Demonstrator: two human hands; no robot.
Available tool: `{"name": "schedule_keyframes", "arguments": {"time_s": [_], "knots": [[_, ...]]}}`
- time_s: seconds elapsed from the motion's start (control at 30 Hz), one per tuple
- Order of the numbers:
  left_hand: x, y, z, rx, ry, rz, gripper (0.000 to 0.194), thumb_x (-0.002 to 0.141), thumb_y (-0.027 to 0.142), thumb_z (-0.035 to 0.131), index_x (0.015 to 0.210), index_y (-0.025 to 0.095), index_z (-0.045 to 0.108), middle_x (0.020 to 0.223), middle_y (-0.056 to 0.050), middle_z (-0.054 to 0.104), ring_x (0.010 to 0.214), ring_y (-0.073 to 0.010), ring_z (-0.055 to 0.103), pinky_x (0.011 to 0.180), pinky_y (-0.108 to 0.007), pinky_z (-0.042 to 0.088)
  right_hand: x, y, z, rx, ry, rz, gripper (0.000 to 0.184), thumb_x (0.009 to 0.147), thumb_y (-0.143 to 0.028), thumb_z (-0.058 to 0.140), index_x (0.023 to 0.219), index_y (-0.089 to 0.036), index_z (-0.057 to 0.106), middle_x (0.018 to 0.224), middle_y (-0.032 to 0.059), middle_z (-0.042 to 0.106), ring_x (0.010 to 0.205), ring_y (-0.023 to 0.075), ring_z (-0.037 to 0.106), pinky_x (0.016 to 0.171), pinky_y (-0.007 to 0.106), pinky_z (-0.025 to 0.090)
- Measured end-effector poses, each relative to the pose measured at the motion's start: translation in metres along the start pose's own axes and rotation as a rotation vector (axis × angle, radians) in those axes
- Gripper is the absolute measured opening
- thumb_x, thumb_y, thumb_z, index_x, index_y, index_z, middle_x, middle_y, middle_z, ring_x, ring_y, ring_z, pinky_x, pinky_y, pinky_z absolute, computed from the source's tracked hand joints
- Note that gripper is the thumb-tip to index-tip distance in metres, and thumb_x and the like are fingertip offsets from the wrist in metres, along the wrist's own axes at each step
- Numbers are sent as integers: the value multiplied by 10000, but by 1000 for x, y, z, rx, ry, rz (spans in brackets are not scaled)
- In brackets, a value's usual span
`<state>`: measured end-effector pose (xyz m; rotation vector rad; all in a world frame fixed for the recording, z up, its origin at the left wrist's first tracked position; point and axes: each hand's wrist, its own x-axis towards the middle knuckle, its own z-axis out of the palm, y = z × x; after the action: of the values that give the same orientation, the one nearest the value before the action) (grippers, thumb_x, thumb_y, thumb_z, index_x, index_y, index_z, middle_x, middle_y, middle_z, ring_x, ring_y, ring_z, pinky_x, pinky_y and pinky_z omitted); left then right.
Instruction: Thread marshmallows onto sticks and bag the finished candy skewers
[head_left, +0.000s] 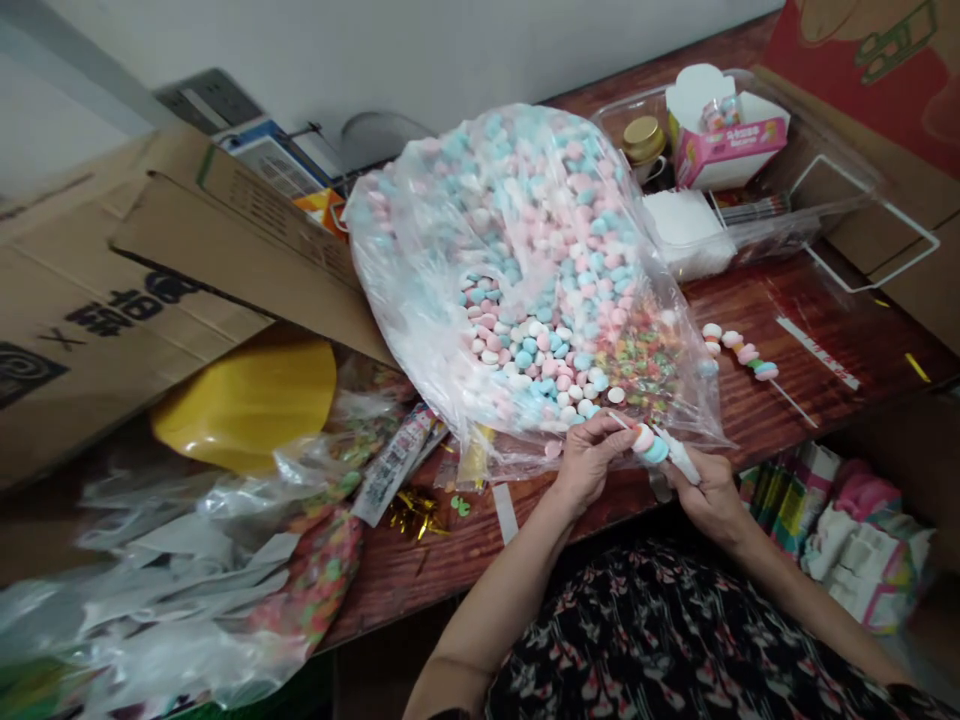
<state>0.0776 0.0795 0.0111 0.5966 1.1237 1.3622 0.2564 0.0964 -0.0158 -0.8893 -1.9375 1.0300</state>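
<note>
At the table's front edge, my left hand (592, 460) pinches a thin stick at one end. Threaded on that stick is a short candy skewer (651, 445) with pink, white and blue pieces. My right hand (705, 490) is closed at the other end of the skewer, around a white crumpled piece (679, 457) whose kind is unclear. Just beyond my hands lies a large clear plastic bag (420, 250) of pastel candies (529, 345), its mouth towards me. Orange and green small candies (641, 360) fill its right corner.
Right of the bag lie more candy skewers (746, 352) and a white paper strip (817, 353). A clear bin (817, 200) holds a pink box (731, 150) and a gold-lidded jar (643, 138). On the left are a cardboard box (90, 260), a yellow round item (247, 405) and plastic bags (187, 580).
</note>
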Motion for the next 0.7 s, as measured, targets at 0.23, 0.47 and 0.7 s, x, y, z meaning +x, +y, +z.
{"name": "schedule_keyframes", "arguments": {"time_s": [0.23,0.47,0.7], "knots": [[5,40,-34,765,171,492,292,859,426,673,1067,228,727,920,-50,665,767,-146,592,701,-283,485,10,10,-5,19,149,102,195,907,-214,579,715,-189,601,577,-40,502,506,107,465,511,236,384],[39,76,-65,1735,208,465,226,836,419,677,846,197,716,879,-87,637,887,-241,591,735,-329,463,6,14,-12,8,133,111,203,899,-204,576,697,-195,598,576,-37,490,510,111,455,510,235,384],[46,79,-81,1392,210,428,199,836,373,632,823,210,744,788,-35,624,730,-167,590,656,-285,456,-3,10,-5,32,42,66,184,900,-167,536,760,-204,650,593,-20,551,506,118,487,510,229,418]]}}
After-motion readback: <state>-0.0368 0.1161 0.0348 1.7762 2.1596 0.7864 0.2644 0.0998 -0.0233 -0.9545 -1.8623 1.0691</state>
